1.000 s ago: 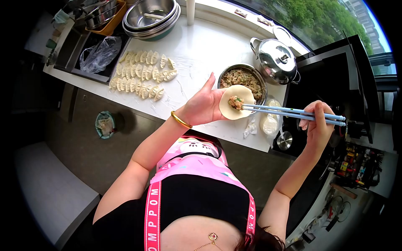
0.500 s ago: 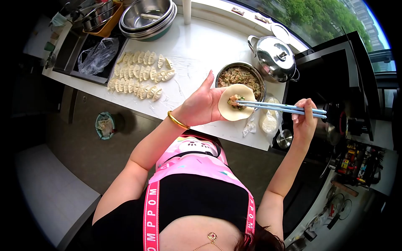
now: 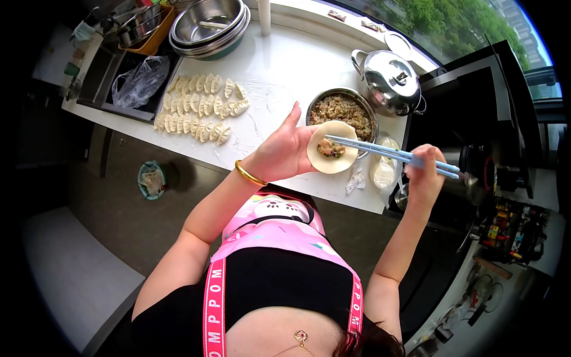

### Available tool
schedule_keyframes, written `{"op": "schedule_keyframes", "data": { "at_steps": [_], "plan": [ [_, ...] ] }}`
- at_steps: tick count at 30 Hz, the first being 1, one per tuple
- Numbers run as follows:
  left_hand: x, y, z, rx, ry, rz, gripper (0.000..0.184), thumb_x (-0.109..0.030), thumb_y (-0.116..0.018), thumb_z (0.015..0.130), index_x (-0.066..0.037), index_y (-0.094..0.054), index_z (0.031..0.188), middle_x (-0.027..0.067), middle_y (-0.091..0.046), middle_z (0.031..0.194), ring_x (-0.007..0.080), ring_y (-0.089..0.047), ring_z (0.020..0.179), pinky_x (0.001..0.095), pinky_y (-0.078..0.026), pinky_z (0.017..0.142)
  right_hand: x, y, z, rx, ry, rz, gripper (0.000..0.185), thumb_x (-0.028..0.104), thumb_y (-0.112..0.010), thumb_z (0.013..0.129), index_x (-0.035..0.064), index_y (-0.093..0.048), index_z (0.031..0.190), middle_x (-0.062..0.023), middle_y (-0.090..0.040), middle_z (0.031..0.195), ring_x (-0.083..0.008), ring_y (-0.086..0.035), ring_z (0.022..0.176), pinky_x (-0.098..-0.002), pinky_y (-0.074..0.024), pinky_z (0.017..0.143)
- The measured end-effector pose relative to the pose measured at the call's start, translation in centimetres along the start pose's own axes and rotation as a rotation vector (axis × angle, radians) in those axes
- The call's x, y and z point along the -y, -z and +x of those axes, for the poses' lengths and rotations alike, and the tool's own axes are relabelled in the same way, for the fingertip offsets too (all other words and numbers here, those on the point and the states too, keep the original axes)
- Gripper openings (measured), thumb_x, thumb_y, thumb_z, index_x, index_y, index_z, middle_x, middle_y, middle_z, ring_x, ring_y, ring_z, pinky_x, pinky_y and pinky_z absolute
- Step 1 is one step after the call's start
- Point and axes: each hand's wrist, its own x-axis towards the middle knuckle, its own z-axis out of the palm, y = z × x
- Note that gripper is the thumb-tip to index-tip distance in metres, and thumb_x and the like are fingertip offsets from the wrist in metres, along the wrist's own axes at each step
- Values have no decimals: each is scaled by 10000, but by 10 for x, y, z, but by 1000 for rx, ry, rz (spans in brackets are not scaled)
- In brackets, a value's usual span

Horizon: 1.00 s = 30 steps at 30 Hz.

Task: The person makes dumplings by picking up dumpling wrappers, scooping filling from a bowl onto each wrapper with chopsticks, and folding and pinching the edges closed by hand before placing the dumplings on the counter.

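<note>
Wrapper (image 3: 335, 130) with filling (image 3: 331, 150) lies on open left hand (image 3: 285, 152), near the metal bowl (image 3: 376, 123). Right hand (image 3: 424, 178) is closed around blue chopsticks (image 3: 389, 152), whose tips are above the wrapper.

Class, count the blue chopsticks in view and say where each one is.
2: both blue chopsticks are side by side in the right hand, tips over the filling on the wrapper on the left hand.

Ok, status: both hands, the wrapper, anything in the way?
Left hand open, wrapper resting on its fingers. Right hand gripping chopsticks, tips at the filling. Bowl partly hidden by wrapper; nothing seen blocking chopsticks.
</note>
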Motion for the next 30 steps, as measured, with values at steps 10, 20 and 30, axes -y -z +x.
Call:
{"op": "schedule_keyframes", "data": {
  "at_steps": [10, 20, 30],
  "plan": [
    [-10, 37, -24, -19, -114, -102, 876, -658, -144, 959, 59, -295, 1437, 216, -377, 1460, 340, -368, 1359, 457, -260, 1149, -65, 60, -5, -380, -139, -98, 325, 276, -561, 980, -21, -630, 867, -85, -637, 731, -130, -607, 542, -213, -487, 492],
    [-14, 38, -51, -248, -247, -68, 847, -613, -133, 978, 81, -188, 1462, 317, -236, 1493, 453, -272, 1383, 483, -226, 1163, -195, 58, -32, -398, -184, -209, 278, 205, -626, 944, -56, -636, 850, -101, -650, 700, -148, -638, 527, -233, -531, 477],
    [-11, 40, -52, -269, -237, -13, 863, -623, -116, 976, 91, -243, 1443, 276, -320, 1472, 385, -334, 1373, 461, -266, 1151, -218, 64, -46, -627, -241, 83, 338, 260, -599, 958, -63, -611, 859, -120, -653, 715, -168, -643, 530, -233, -551, 492]
  ]
}}
